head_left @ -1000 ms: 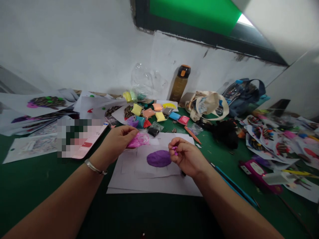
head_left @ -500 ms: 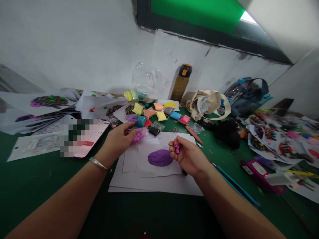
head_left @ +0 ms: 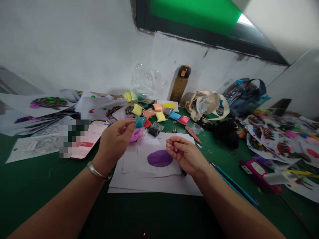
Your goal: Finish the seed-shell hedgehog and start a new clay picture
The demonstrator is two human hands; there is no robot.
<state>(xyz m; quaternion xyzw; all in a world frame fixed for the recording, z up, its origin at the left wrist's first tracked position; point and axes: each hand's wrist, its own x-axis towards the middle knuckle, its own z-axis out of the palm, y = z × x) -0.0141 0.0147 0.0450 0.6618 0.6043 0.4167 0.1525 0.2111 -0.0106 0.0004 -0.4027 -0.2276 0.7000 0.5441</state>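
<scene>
My left hand (head_left: 114,139) pinches a small clear bag of pink-purple clay (head_left: 137,134) just above the white paper sheets (head_left: 154,179). My right hand (head_left: 185,154) is curled shut around a small piece of purple clay (head_left: 175,149), held over the paper's right side. Between both hands a flat purple clay oval (head_left: 159,158) lies pressed on the paper. A silver bracelet (head_left: 97,171) circles my left wrist.
Several small coloured clay bags (head_left: 154,116) lie behind the paper. A phone (head_left: 87,139) lies at left among printed sheets (head_left: 37,106). A brown bottle (head_left: 180,83), a cloth tote (head_left: 208,105) and a blue bag (head_left: 243,94) stand by the wall. Craft sheets (head_left: 276,142) clutter the right.
My left hand has drawn the pink clay bag up and slightly back from the paper. My right hand has kept its place, still curled on the purple bit.
</scene>
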